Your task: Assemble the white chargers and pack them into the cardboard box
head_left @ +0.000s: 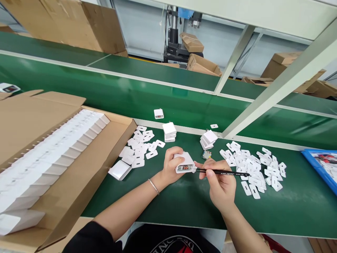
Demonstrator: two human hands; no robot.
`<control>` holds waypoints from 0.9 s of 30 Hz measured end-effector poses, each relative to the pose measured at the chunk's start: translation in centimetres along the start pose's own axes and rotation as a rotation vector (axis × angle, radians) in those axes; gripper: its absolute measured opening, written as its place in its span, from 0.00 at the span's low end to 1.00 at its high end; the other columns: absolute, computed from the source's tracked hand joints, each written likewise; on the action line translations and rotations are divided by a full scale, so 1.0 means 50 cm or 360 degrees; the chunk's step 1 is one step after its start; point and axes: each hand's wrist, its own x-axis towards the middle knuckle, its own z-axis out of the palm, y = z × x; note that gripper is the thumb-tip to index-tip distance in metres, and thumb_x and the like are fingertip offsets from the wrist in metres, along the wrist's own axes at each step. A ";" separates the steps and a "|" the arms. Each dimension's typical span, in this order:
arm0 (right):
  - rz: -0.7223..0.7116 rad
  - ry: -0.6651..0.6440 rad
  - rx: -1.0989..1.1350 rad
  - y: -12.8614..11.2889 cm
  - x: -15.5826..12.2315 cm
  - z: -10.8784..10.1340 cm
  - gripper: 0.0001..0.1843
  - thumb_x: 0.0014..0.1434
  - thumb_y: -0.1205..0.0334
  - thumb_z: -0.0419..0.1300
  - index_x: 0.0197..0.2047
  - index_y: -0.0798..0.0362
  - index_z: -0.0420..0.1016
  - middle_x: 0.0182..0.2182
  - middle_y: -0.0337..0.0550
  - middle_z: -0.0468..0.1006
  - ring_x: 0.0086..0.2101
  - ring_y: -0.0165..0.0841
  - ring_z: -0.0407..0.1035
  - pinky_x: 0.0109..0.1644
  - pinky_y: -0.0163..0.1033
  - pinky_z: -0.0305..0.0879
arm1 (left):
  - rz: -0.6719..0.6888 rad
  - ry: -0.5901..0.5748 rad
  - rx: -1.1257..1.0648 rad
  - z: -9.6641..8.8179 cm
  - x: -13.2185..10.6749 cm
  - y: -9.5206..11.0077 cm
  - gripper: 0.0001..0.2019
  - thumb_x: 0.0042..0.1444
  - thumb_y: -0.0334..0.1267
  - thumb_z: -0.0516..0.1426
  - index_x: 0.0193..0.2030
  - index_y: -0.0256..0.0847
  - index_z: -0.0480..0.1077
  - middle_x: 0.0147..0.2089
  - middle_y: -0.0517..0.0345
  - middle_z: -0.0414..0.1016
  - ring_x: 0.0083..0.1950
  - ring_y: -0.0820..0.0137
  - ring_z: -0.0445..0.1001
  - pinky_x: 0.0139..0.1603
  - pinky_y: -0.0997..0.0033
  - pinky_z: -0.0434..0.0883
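One carton (86,172) of white boxes sits far left, with one loose box (119,170) beside it on the green surface (184,203). Next comes one heap of plates (139,146). The left hand (171,167) wraps its fingers around one white shell (185,162). The right hand (219,184) pinches one black tweezers (223,172), tip at the shell. A second heap (256,165) and one blue tray (319,167) lie to the right.

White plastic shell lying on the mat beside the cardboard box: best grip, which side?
Probably from above, pinching its two long sides mid-body. The white plastic shell lies flat; the cardboard box crowds its left and small white tabs its far end, while the near right side faces bare green mat.
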 end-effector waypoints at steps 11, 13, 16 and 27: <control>0.0081 0.0108 0.0020 0.011 -0.014 0.022 0.07 0.75 0.64 0.58 0.45 0.46 0.77 0.27 0.35 0.76 0.33 0.30 0.71 0.52 0.48 0.77 | 0.0217 0.0042 0.0223 -0.003 0.026 0.004 0.21 0.58 0.31 0.69 0.47 0.46 0.60 0.50 0.58 0.63 0.43 0.71 0.71 0.38 0.72 0.77; 0.0103 0.0112 0.0032 0.011 -0.014 0.023 0.07 0.76 0.64 0.58 0.45 0.46 0.76 0.28 0.35 0.76 0.33 0.30 0.72 0.53 0.47 0.76 | 0.0221 0.0035 0.0226 -0.004 0.028 0.005 0.21 0.59 0.31 0.68 0.47 0.47 0.60 0.50 0.58 0.64 0.42 0.72 0.71 0.38 0.72 0.77; 0.0123 0.0139 0.0048 0.013 -0.015 0.024 0.06 0.75 0.63 0.58 0.44 0.46 0.76 0.28 0.34 0.76 0.33 0.30 0.72 0.52 0.46 0.76 | 0.0234 0.0041 0.0218 -0.003 0.029 0.006 0.21 0.59 0.31 0.68 0.47 0.46 0.60 0.50 0.58 0.64 0.42 0.72 0.71 0.40 0.70 0.78; 0.0173 0.0161 0.0016 0.011 -0.011 0.025 0.08 0.75 0.61 0.58 0.40 0.48 0.73 0.26 0.35 0.75 0.32 0.31 0.70 0.49 0.46 0.75 | 0.0241 0.0038 0.0240 -0.002 0.034 0.008 0.21 0.60 0.31 0.68 0.47 0.46 0.59 0.50 0.59 0.63 0.41 0.73 0.71 0.40 0.71 0.77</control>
